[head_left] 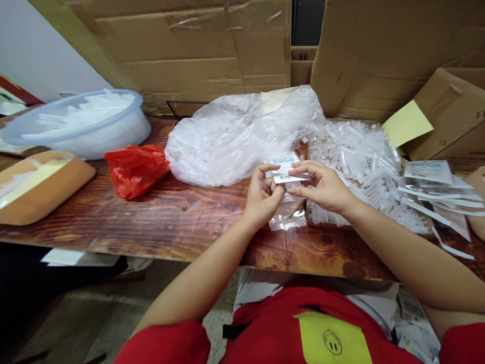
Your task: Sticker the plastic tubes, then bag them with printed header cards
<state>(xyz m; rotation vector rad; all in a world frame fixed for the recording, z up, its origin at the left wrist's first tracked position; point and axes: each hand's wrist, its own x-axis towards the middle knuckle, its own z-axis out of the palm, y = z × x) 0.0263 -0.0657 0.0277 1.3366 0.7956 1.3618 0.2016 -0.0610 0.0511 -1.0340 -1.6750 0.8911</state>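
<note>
My left hand [263, 194] and my right hand [322, 187] meet above the table, both with fingers closed on a printed card packet [286, 174]. The packet is white with a blue panel and a barcode. My left fingers curl under its left side, while my right thumb and fingers pinch its right side. Below my hands lies a clear plastic bag [288, 220], partly hidden by them; whether it is joined to the packet I cannot tell. Just right of my hands spreads a heap of small translucent plastic pieces [356, 151].
A large clear bag [235, 136] lies behind my hands. Leftward are a red plastic bag [136, 169], a blue basin [127, 121] and an orange scoop-shaped container [56, 194]. Packets with white strips [435, 187] lie right, beside another person's arm [477, 197]. Cardboard [182, 50] stands behind.
</note>
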